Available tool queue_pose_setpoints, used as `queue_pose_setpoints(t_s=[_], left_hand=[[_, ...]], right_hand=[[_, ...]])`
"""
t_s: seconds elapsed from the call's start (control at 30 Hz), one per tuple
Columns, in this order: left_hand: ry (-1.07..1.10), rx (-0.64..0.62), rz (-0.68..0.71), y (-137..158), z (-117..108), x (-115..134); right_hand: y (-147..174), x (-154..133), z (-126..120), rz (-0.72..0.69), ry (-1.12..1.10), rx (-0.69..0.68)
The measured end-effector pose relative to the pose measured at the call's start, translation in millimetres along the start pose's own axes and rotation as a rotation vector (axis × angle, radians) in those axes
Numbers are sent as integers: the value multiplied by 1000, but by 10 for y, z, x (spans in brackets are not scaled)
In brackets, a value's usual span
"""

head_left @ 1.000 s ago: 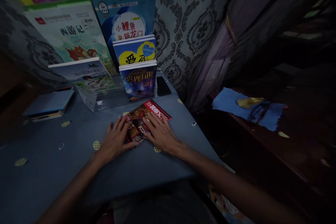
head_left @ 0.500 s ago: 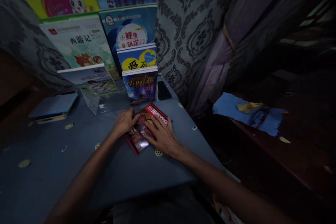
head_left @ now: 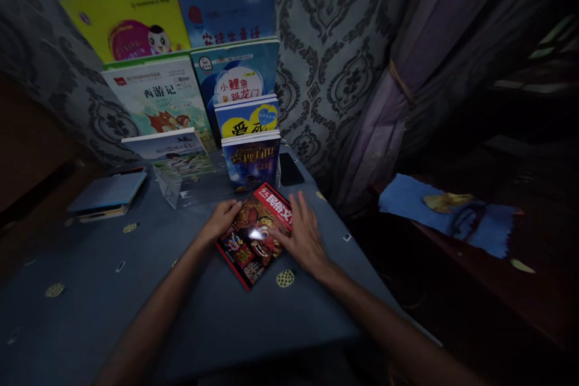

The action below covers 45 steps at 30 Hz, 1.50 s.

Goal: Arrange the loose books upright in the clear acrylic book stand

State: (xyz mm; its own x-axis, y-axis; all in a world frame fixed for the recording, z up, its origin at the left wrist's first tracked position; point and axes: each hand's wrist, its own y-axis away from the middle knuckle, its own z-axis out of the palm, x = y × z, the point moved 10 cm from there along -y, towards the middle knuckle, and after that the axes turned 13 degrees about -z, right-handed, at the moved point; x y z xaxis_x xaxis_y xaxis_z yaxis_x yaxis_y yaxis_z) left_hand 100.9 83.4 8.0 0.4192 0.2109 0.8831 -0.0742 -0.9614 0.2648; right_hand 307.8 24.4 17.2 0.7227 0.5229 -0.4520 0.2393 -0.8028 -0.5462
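A red and dark picture book (head_left: 253, 241) lies slantwise, cover up, at the front of the blue-grey table. My left hand (head_left: 221, 220) is at its upper left edge, fingers curled and thumb against the border; its fingertips are partly hidden. My right hand (head_left: 305, 235) rests along the right edge with fingers stretched out and thumb over the cover. Just behind the book stands a dark blue book (head_left: 252, 163), with a yellow and blue book (head_left: 248, 119) behind that.
Further back, larger books lean in tiers, among them a white one (head_left: 158, 96) and a yellow one (head_left: 129, 24). A clear stand (head_left: 174, 187) holds another book. A black phone (head_left: 290, 170) lies behind right, a stack of books (head_left: 108, 193) at left. Patterned curtain (head_left: 335, 24) hangs behind.
My right hand has slid off the middle of the cover to its right edge, uncovering more of the picture. My left hand stays at the left edge. The view has tilted up.
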Motion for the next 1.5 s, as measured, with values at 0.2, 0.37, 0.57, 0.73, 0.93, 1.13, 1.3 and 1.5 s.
queue_pose_setpoints(t_s=[0.2, 0.37, 0.57, 0.73, 0.93, 1.13, 1.3, 1.5], left_hand=[[89, -19, 34, 80, -53, 111], [166, -9, 62, 169, -92, 217], [146, -51, -1, 186, -38, 153], [-11, -35, -29, 119, -34, 31], [-308, 38, -54, 90, -63, -9], [-705, 170, -95, 298, -210, 73], [-970, 256, 110, 566, 113, 473], [-1120, 198, 249, 767, 899, 773]], right_hand=[[60, 452, -121, 394, -619, 303], [65, 197, 194, 603, -1247, 118], [35, -106, 205, 549, -1455, 4], [35, -57, 261, 532, -1499, -12], [23, 253, 261, 585, -1409, 152], [22, 755, 75, 492, -1029, 375], [-34, 903, -30, 338, -760, 358], [-191, 780, -23, 150, -489, 187]])
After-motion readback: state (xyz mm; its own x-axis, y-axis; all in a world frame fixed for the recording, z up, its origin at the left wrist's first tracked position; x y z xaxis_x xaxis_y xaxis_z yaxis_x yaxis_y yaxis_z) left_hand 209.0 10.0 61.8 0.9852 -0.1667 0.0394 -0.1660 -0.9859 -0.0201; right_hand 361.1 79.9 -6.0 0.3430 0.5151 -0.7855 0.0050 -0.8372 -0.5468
